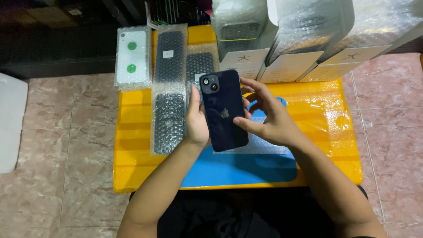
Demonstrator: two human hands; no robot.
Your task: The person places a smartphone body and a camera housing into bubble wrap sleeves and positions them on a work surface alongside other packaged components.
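- Both forearms rise from the bottom edge of the view, over the dark clothing on the person's lap, and meet above a low yellow table (132, 172).
- Left hand (197, 119) grasps a dark blue phone (224, 112) by its left edge, fingers wrapped behind it; the phone is held upright above the table, its back with the camera block at top left turned to the viewer.
- Right hand (269, 119) touches the phone's right edge with thumb and fingertips, its fingers curled loosely behind, steadying rather than clenching.
- Under the hands a blue mat (238, 169) lies on the table, with a piece of clear bubble wrap (264, 147) on it, just below the phone.
- Left of the phone lie dark phones in bubble-wrap sleeves (169, 88), side by side; a white wrapped one with two green dots (132, 57) lies at the far left corner.
- At the far edge stand white boxes (291, 39) packed with more wrapped pieces.
- Pinkish marble floor tiles (66, 132) surround the table.
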